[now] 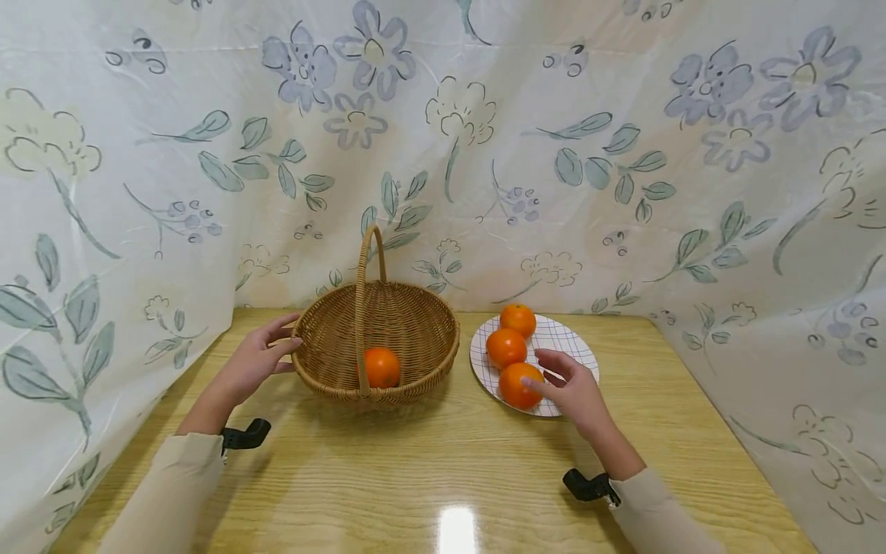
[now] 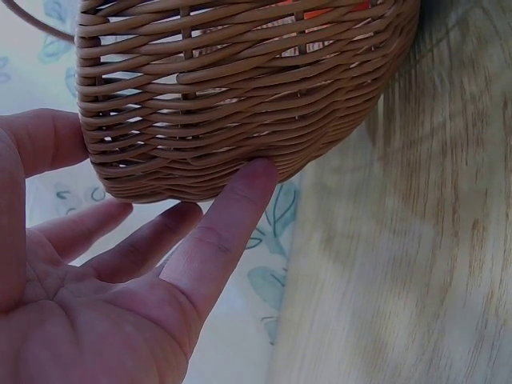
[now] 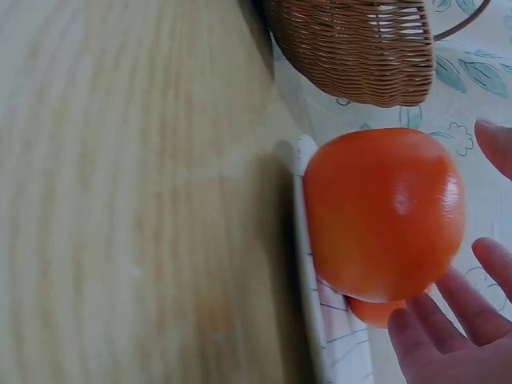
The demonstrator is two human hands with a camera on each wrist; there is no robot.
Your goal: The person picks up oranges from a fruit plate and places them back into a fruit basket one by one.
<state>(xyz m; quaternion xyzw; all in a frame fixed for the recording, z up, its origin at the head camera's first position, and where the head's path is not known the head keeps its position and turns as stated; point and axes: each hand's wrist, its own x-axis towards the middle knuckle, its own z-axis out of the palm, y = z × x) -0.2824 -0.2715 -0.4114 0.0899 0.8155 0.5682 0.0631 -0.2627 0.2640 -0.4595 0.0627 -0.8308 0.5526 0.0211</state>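
The wicker basket point(image 1: 415, 308) with an arched handle stands on the table, one orange point(image 1: 383, 368) inside it. At its left side, my left hand point(image 1: 259, 358) holds the rim, thumb over the edge and other fingers outside; in the left wrist view a fingertip touches the weave point(image 2: 200, 136). On a checked plate point(image 1: 571, 342) lie three oranges in a row. My right hand point(image 1: 577, 392) is over the plate beside the nearest orange point(image 1: 517, 386), fingers spread and loosely bent. The right wrist view shows this orange point(image 3: 384, 212) between thumb and fingers, the thumb apart from it.
The wooden table point(image 1: 388, 477) spreads in front of the basket and plate. A flower-printed cloth point(image 1: 457, 192) hangs behind and along both sides. A black wrist mount point(image 1: 245, 435) sticks out from the left sleeve, another mount point(image 1: 588, 486) from the right one.
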